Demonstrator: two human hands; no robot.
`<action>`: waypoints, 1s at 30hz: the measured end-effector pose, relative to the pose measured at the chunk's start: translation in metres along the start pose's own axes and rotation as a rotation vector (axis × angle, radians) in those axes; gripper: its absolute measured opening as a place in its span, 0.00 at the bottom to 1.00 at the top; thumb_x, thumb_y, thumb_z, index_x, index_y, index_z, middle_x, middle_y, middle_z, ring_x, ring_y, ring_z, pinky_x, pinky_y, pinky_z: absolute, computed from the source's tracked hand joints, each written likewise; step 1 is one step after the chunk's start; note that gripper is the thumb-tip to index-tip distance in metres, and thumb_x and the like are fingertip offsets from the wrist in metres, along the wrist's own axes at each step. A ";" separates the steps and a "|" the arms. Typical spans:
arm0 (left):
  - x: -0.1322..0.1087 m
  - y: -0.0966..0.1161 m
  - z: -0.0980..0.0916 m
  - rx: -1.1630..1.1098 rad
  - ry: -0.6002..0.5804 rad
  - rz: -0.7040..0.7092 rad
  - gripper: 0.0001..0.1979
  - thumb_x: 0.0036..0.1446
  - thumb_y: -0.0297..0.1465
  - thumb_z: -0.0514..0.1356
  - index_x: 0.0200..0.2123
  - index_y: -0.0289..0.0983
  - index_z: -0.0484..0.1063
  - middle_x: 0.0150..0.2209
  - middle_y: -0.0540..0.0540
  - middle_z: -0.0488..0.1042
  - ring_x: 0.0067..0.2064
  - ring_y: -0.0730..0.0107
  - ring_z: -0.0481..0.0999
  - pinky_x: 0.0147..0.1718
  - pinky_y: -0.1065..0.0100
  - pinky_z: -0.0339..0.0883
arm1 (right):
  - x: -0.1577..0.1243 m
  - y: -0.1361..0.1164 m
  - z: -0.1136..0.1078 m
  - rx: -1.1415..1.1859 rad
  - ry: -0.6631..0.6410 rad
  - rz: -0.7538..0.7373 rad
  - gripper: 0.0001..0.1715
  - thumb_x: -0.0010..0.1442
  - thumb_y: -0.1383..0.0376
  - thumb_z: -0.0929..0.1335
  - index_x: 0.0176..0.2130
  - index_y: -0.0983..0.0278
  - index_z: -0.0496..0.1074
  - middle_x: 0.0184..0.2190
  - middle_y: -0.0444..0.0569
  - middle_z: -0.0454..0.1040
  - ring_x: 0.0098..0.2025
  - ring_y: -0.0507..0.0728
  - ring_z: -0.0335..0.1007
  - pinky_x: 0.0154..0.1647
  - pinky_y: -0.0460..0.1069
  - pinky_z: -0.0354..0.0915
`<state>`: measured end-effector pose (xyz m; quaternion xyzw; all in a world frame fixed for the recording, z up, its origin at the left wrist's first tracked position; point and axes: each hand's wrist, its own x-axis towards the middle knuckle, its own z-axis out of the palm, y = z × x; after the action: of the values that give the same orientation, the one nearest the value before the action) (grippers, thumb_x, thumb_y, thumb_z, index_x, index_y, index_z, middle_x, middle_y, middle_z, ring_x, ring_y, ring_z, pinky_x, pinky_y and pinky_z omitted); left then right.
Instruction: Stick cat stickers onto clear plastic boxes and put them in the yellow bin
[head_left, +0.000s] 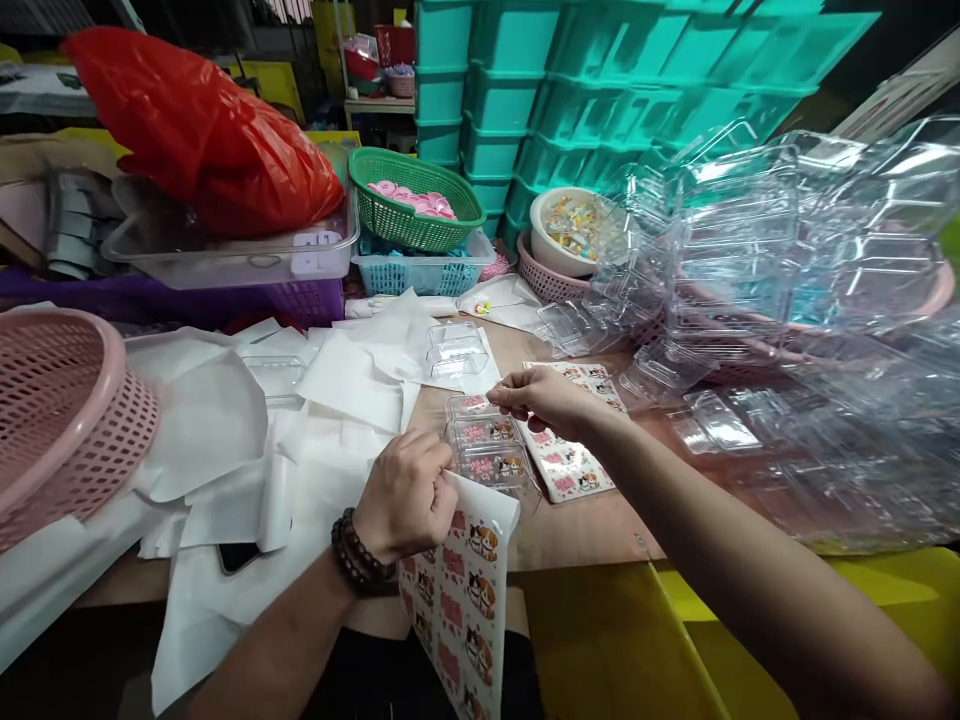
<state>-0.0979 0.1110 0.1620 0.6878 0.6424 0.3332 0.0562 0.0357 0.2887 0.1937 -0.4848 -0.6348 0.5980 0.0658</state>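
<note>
My left hand (411, 495), with a dark bead bracelet at the wrist, grips the top edge of a sticker sheet (453, 600) printed with cats and pink lettering. The sheet hangs over the table edge, its top corner curled to the white backing. My right hand (540, 398) is closed in a pinch above the far end of a clear plastic tray (491, 468); whatever lies between the fingertips is too small to make out. Cat and pink-lettering stickers show on the tray's sections. Partly under my right hand lies a stack of sticker sheets (574, 465).
Empty-looking clear plastic trays (750, 250) are heaped on the right. White backing paper (352, 380) covers the left, partly over a phone (238, 555). A pink basket (112, 400) stands far left. Behind are a green basket (420, 235), a white bowl (540, 225) and teal bins (510, 90).
</note>
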 end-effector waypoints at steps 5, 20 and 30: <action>0.004 -0.012 0.011 -0.141 0.006 -0.002 0.08 0.50 0.23 0.49 0.27 0.39 0.64 0.26 0.45 0.70 0.30 0.62 0.71 0.30 0.63 0.66 | 0.006 0.000 0.000 -0.061 0.015 0.010 0.18 0.45 0.58 0.78 0.20 0.64 0.70 0.16 0.43 0.67 0.16 0.46 0.49 0.15 0.44 0.40; 0.003 -0.020 0.041 -0.124 -0.058 -0.232 0.32 0.66 0.38 0.48 0.69 0.27 0.52 0.31 0.44 0.77 0.38 0.60 0.79 0.40 0.60 0.74 | 0.004 -0.013 0.005 -0.150 0.045 0.132 0.11 0.55 0.66 0.72 0.24 0.66 0.71 0.17 0.41 0.68 0.16 0.45 0.49 0.16 0.44 0.42; 0.005 -0.019 0.044 -0.072 -0.148 -0.292 0.37 0.67 0.43 0.46 0.71 0.28 0.42 0.27 0.49 0.72 0.31 0.63 0.74 0.32 0.64 0.71 | -0.001 -0.020 0.010 -0.162 0.079 0.150 0.12 0.57 0.70 0.71 0.22 0.67 0.70 0.15 0.40 0.66 0.16 0.45 0.48 0.18 0.46 0.41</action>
<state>-0.0910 0.1345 0.1205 0.6075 0.7171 0.2929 0.1759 0.0184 0.2849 0.2076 -0.5580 -0.6397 0.5285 0.0065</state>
